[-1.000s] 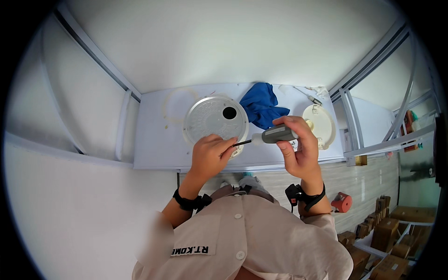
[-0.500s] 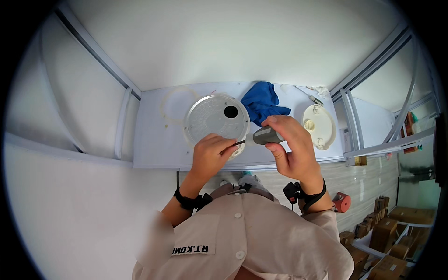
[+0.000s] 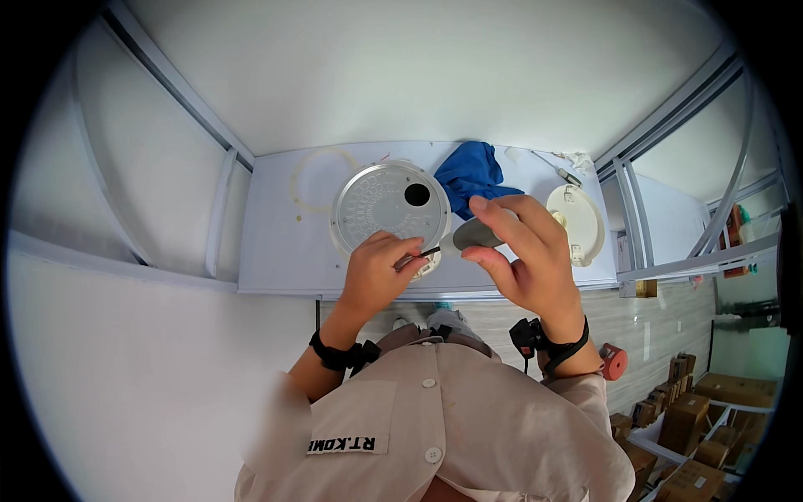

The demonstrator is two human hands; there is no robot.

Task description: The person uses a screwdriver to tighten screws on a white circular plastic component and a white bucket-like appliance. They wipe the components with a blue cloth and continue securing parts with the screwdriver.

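Note:
My left hand point(image 3: 376, 268) pinches a thin dark stick point(image 3: 430, 251) whose tip points right. My right hand point(image 3: 535, 261) is closed around a small dark grey bottle point(image 3: 475, 237), with thumb below and fingers above. The bottle lies on its side, its pale tip point(image 3: 448, 245) close to the end of the stick; I cannot tell whether they touch. Both hands are over the near edge of the bench. Behind my left hand lies a round silver lid-like disc point(image 3: 381, 201) with a black round spot, on a pale base that shows at its near edge.
A crumpled blue cloth point(image 3: 473, 174) lies right of the disc. Farther right are an oval cream-coloured cover point(image 3: 590, 222) and a screwdriver-like tool point(image 3: 569, 176). A thin yellowish ring point(image 3: 294, 186) shows on the white bench point(image 3: 276, 251). Metal frame posts flank both sides.
My right hand has shifted slightly left and its thumb and fingers have moved along the bottle. The left hand stays nearly in place, still holding the stick.

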